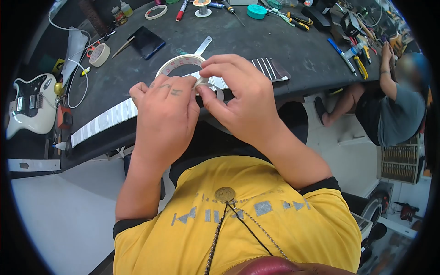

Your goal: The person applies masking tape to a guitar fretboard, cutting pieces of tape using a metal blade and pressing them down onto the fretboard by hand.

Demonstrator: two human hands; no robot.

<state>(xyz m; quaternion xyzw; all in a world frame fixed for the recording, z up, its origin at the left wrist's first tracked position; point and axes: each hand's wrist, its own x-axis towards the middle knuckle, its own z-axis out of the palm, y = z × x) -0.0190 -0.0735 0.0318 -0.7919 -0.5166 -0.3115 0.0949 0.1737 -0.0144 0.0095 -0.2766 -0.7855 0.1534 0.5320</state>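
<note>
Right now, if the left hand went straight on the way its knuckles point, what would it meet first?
Most likely the tape roll, just beyond the left hand, though depth is unclear and they may already touch.

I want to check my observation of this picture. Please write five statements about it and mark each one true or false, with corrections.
1. The right hand pinches a pale strip. True.
2. The guitar is at the right. False: the guitar is at the left.
3. The neck shows on both sides of the hands. True.
4. The left hand grips the marker. False: the left hand is away from the marker.
5. Another person is at the right. True.
</note>
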